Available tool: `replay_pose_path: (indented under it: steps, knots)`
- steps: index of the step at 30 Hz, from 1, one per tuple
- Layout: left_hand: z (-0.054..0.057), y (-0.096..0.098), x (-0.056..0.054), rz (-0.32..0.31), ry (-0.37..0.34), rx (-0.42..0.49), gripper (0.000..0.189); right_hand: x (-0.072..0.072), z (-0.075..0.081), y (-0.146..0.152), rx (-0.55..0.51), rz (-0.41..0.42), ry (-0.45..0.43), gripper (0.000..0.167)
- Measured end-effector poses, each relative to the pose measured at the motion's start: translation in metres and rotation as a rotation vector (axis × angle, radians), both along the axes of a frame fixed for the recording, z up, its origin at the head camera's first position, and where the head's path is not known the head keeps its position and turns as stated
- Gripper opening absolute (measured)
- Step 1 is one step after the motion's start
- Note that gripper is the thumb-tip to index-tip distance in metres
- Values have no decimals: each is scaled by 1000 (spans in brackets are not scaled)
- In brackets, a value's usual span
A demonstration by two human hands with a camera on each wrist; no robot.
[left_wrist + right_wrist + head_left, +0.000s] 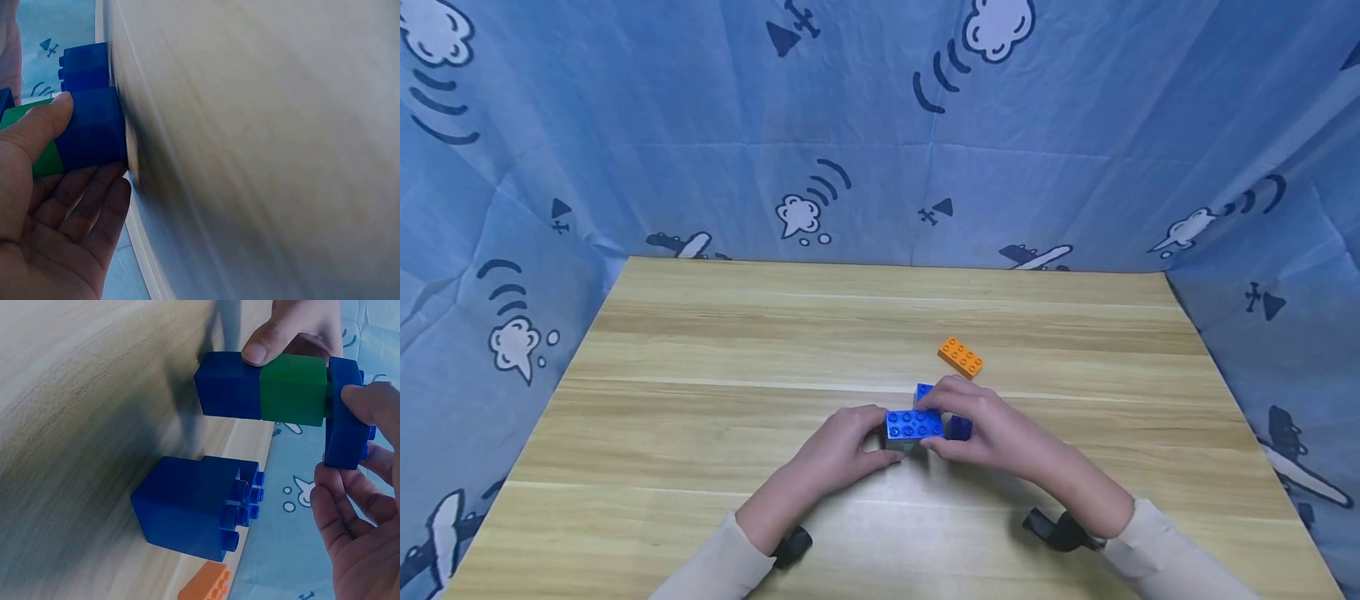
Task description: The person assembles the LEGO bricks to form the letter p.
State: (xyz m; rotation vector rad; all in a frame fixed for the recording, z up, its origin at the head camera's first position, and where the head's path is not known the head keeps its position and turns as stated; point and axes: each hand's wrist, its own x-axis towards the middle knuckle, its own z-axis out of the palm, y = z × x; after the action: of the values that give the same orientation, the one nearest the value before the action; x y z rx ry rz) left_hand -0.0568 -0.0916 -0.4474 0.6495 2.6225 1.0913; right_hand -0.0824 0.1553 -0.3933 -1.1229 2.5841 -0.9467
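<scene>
My left hand point(842, 442) grips a short stack made of a blue block point(228, 386) below and a green block point(294, 387) above, thumb on one side and fingers on the other. A flat blue brick point(913, 423) with studs up lies across the green block's top, a thin gap showing between them in the right wrist view. My right hand point(981, 425) pinches this flat brick between thumb and fingers, and the brick overhangs the stack on that side. Close by, two more blue blocks point(187, 506) stand on the table, partly hidden by the right hand in the head view.
An orange studded brick point(960, 357) lies on the wooden table point(700, 350) beyond the right hand. Blue patterned cloth point(865, 108) hangs at the back and both sides. Black wrist devices point(1060, 531) sit under both forearms.
</scene>
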Motion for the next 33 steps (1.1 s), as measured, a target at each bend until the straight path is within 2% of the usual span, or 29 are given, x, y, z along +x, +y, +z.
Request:
replay_pose_path:
  steps: [17,24,33]
  knots:
    - [-2,-1,0,1,-7,16,26,-1,2,-2,40,-2,-32,32]
    - [-1,-2,0,1,0,21,24,-3,1,-1,18,20,-35,32]
    - [0,-1,-1,-6,-13,22,23,-2,2,0,22,4,-54,32]
